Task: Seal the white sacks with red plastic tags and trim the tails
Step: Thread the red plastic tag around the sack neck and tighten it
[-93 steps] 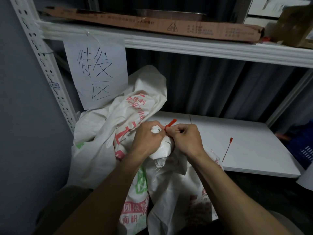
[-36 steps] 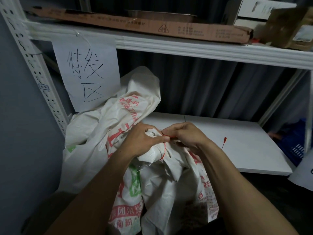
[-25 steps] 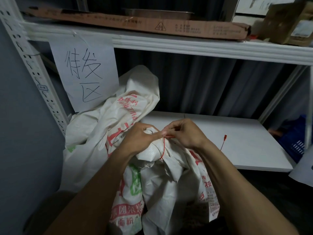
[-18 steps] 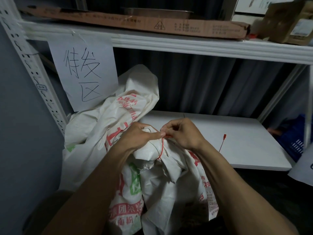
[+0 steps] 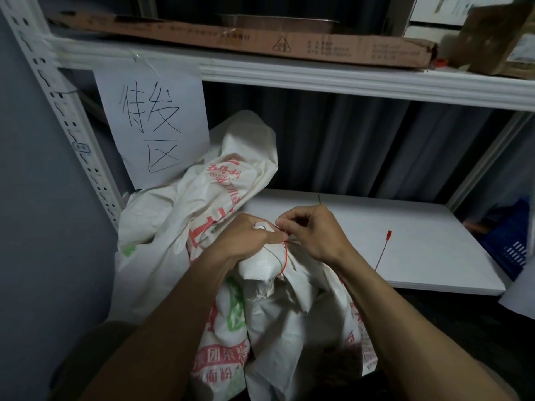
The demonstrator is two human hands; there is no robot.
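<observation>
2 white sacks: front sack (image 5: 278, 314) right below the hands, neck bunched, leaning on rear sack (image 5: 231, 157), which slumps at the left end of the white board (image 5: 428, 227) under 1 handwritten sign (image 5: 153, 125). 2 red tags: 1 tag (image 5: 285, 257) looped round the front sack's neck, left hand (image 5: 246, 241) clenched on the bunched neck, right hand (image 5: 312, 235) pinching the tag's end just beside it, fingers hiding the lock; 1 spare tag (image 5: 383, 250) lies on the board, well apart to the right. Overhead, 1 flat carton (image 5: 260, 41) on the upper shelf (image 5: 347, 82); 1 blue crate (image 5: 509, 250) far right.
</observation>
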